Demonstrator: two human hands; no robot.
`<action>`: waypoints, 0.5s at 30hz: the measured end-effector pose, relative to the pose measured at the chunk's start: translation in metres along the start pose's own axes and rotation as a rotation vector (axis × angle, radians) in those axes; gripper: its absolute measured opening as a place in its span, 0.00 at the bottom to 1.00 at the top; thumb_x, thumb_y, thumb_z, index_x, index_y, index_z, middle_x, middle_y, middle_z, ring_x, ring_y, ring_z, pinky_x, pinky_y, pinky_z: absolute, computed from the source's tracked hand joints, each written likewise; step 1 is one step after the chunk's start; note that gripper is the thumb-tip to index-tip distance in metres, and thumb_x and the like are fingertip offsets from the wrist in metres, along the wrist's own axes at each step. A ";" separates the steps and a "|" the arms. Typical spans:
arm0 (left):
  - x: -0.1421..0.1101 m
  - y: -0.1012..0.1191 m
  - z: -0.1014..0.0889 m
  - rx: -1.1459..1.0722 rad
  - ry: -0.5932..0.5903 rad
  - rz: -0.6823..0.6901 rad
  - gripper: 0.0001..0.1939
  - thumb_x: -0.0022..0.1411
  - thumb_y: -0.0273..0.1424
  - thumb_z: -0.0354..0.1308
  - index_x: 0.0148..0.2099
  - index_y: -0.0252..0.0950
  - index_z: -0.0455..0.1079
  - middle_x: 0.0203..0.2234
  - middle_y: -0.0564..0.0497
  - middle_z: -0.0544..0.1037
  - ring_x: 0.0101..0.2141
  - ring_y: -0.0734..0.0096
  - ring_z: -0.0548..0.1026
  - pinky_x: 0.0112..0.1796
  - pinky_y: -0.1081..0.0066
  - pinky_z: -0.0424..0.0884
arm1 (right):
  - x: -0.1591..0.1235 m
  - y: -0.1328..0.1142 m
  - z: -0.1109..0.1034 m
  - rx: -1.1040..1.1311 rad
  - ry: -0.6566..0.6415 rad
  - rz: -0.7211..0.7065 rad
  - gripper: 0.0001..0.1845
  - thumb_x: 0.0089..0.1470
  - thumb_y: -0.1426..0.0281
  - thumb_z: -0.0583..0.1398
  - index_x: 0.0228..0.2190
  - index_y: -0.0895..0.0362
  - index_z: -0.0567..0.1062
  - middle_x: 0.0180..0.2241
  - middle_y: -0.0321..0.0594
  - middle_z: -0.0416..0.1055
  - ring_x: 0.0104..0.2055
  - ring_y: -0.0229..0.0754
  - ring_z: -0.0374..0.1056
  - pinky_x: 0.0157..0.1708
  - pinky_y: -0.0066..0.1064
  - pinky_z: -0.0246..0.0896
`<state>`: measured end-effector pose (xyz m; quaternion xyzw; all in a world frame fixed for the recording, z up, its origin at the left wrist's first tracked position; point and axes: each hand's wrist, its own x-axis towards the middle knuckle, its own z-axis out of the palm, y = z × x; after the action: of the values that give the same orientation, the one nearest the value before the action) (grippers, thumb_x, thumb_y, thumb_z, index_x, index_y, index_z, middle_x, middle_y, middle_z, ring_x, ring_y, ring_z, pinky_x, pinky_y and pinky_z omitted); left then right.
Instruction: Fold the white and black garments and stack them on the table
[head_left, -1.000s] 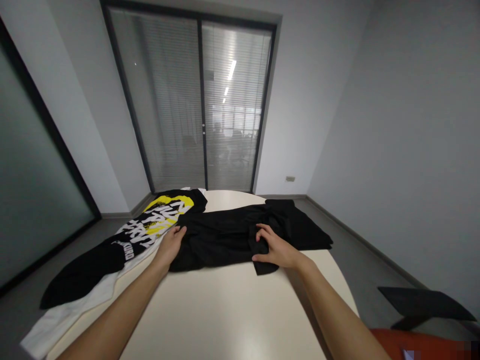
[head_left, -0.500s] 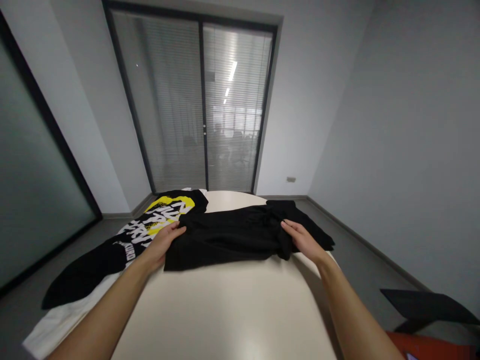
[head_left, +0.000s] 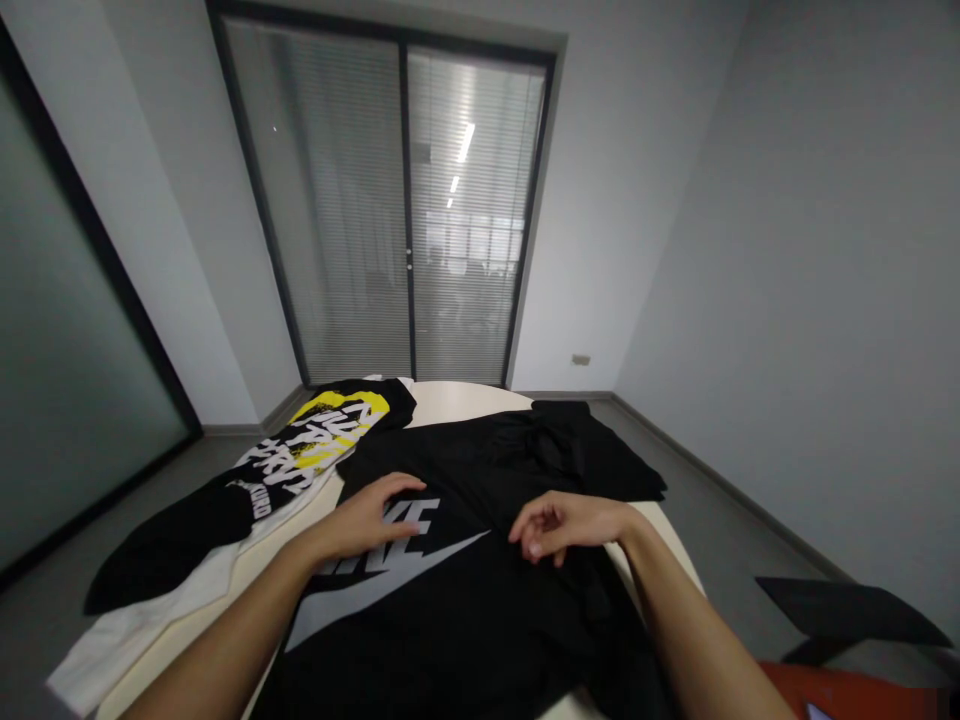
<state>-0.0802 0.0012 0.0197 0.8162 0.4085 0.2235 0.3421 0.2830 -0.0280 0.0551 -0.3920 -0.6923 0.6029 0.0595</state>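
Note:
A black shirt (head_left: 450, 630) with a grey NIKE print and swoosh lies spread on the table, its near part reaching the bottom of the view. Over the lettering is my left hand (head_left: 367, 520), thumb and fingers apart with nothing between them. My right hand (head_left: 566, 525) is above the shirt, right of the swoosh tip; its fingers are loosely curled and apart, holding nothing I can see. Bunched folds of black cloth (head_left: 551, 445) lie beyond it. Whether either hand touches the cloth, I cannot tell.
Left of the shirt lies another black shirt (head_left: 210, 530) with yellow and white print, over white cloth (head_left: 101, 665). More folded black cloth (head_left: 622, 465) is at the right edge of the pale table (head_left: 465, 395). A dark chair part (head_left: 855, 610) stands at lower right.
Both hands have let go of the folded black shirt and come nearer together. The shirt's near part now lies opened towards me, showing the NIKE print.

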 end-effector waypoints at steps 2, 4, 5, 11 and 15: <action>0.001 -0.004 0.009 0.206 -0.092 0.007 0.45 0.49 0.51 0.68 0.67 0.45 0.61 0.68 0.41 0.56 0.67 0.46 0.53 0.64 0.47 0.48 | 0.011 0.011 -0.001 -0.077 0.117 -0.046 0.30 0.42 0.55 0.71 0.44 0.57 0.78 0.36 0.39 0.75 0.37 0.39 0.71 0.38 0.29 0.68; -0.001 -0.008 0.012 0.334 -0.174 -0.054 0.53 0.47 0.54 0.68 0.71 0.46 0.53 0.71 0.40 0.46 0.69 0.43 0.42 0.64 0.42 0.40 | 0.019 0.019 -0.002 -0.224 0.277 -0.078 0.32 0.40 0.55 0.72 0.46 0.57 0.77 0.38 0.40 0.73 0.41 0.41 0.70 0.45 0.34 0.66; -0.001 -0.010 0.011 0.371 -0.192 -0.088 0.54 0.47 0.55 0.67 0.71 0.46 0.50 0.71 0.40 0.44 0.69 0.41 0.39 0.63 0.40 0.38 | 0.022 0.022 -0.002 -0.308 0.341 -0.080 0.36 0.39 0.55 0.72 0.49 0.55 0.76 0.42 0.42 0.72 0.45 0.44 0.69 0.49 0.37 0.65; -0.011 -0.016 -0.011 0.407 -0.233 -0.193 0.56 0.41 0.55 0.69 0.70 0.45 0.55 0.71 0.37 0.45 0.68 0.39 0.43 0.63 0.42 0.46 | 0.028 0.008 0.016 -0.639 0.339 0.040 0.64 0.26 0.50 0.74 0.65 0.42 0.59 0.66 0.47 0.51 0.67 0.65 0.46 0.64 0.59 0.40; -0.020 -0.002 -0.015 0.371 -0.160 -0.141 0.47 0.36 0.53 0.71 0.60 0.46 0.71 0.63 0.41 0.66 0.61 0.42 0.64 0.58 0.55 0.61 | 0.026 -0.014 0.039 -0.738 0.318 0.100 0.63 0.18 0.49 0.75 0.60 0.45 0.68 0.60 0.49 0.61 0.60 0.66 0.58 0.57 0.53 0.56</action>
<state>-0.1016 -0.0085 0.0263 0.8496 0.4705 0.0545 0.2322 0.2370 -0.0418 0.0465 -0.5086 -0.8245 0.2479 -0.0081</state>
